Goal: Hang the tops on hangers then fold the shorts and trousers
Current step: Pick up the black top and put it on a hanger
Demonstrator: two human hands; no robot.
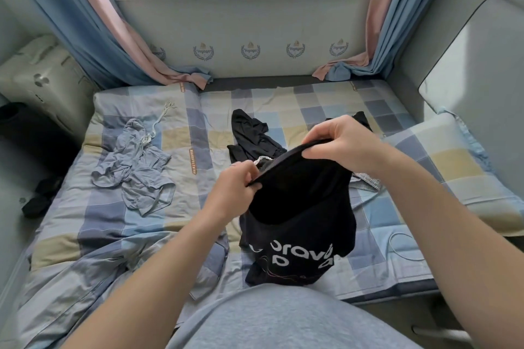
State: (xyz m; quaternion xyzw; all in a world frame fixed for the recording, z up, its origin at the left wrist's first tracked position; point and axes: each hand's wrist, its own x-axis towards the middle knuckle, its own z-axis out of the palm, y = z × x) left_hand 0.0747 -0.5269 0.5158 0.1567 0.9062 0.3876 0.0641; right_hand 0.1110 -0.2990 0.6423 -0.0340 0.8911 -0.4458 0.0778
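Observation:
A black top [297,218] with white lettering hangs over the bed in front of me. My left hand [235,187] pinches its upper edge on the left. My right hand [337,142] grips the same edge higher up on the right. A crumpled grey-blue garment with a white drawstring [136,170] lies on the bed at the left. Another black garment [252,136] lies behind the top, mid-bed. A patterned grey piece [365,181] peeks out under my right forearm. No hanger is in view.
The bed has a checked blue, yellow and grey sheet [283,105]. A checked pillow [459,167] lies at the right. Blue and pink curtains [113,45] hang beside the window. A dark item [39,201] sits off the bed's left edge.

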